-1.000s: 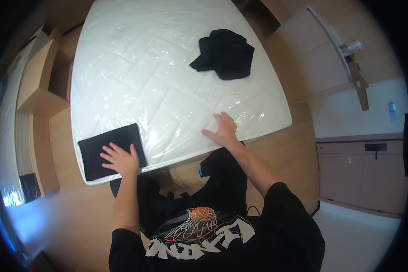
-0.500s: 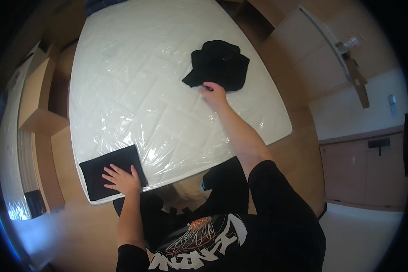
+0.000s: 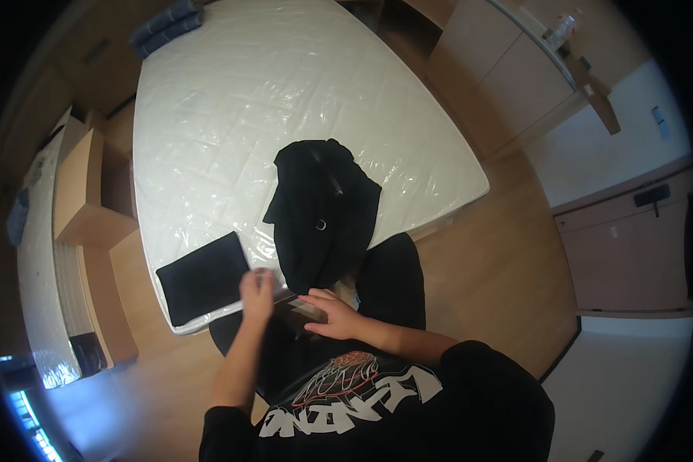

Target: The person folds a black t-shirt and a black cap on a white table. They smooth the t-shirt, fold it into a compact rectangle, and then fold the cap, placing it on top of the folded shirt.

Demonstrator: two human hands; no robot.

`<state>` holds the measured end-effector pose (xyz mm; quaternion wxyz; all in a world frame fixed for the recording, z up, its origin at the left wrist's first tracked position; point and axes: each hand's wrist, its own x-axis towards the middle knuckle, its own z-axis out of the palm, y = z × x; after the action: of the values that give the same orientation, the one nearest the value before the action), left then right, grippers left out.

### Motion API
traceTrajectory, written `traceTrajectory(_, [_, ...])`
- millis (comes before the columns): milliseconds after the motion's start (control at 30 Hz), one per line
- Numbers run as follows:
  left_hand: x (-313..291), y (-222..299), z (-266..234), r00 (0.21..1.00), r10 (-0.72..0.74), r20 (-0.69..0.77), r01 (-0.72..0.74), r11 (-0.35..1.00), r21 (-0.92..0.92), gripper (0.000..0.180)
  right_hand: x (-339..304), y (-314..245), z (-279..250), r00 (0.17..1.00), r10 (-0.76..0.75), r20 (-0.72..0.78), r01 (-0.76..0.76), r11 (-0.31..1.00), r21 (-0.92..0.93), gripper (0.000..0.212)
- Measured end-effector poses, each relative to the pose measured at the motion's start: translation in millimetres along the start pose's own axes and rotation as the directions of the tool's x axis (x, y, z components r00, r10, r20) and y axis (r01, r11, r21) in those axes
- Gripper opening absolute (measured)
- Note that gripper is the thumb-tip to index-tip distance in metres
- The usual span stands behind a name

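Note:
A rumpled black garment (image 3: 323, 208) lies across the near part of the plastic-covered mattress (image 3: 231, 138); a small ring-shaped light mark shows on it. Its lower end reaches the mattress's front edge. There my right hand (image 3: 335, 314) grips this end with its fingertips, the thumb lower down. My left hand (image 3: 257, 294) is raised close to the garment's lower left side, its fingers bent and blurred. Just left of that hand, a neatly folded black cloth (image 3: 204, 279) lies flat at the mattress's near left corner.
Rolled grey-blue bedding (image 3: 166, 27) lies at the far left of the mattress. A wooden cabinet (image 3: 81, 189) and a second wrapped mattress (image 3: 42, 285) stand to the left. A cabinet (image 3: 489, 73) with a clear bottle (image 3: 566, 27) is at the right, beyond the wooden floor (image 3: 470, 254).
My right hand has drawn the black garment from the far right toward me, stretching it out. My left hand has lifted off the folded cloth and shifted right.

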<state>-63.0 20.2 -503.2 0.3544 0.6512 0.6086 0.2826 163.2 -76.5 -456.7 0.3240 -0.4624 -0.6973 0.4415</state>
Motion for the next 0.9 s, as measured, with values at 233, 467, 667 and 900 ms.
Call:
traceTrajectory(233, [-30.4,68.6,23.3,0.923,-0.238,0.304,0.381,0.447,-0.809,0.038,5.9,-4.9,-3.6,0.951,-0.274,0.141,0.299,0.933,-0.202,0.049])
traceTrajectory(467, [-53.0,119.9,-18.4,0.985,-0.117,0.124,0.169,0.573,-0.802,0.043,31.9,-48.7,-80.3,0.936,-0.191,-0.294,0.021,0.867,-0.497,0.049])
traceTrajectory(667, [-80.6,179.8,-56.0,0.975,0.073,0.21,0.132,0.569,-0.812,0.06,36.0,-26.7,-80.3,0.948,-0.2,-0.249,0.041,0.849,-0.526,0.046])
traceTrajectory(900, [-69.0,175.7,-100.4,0.967,0.202,-0.155,-0.243,0.914,-0.326,0.052,49.9,-61.7,-129.8,0.988,-0.157,-0.015,0.113,0.773,-0.624,0.035])
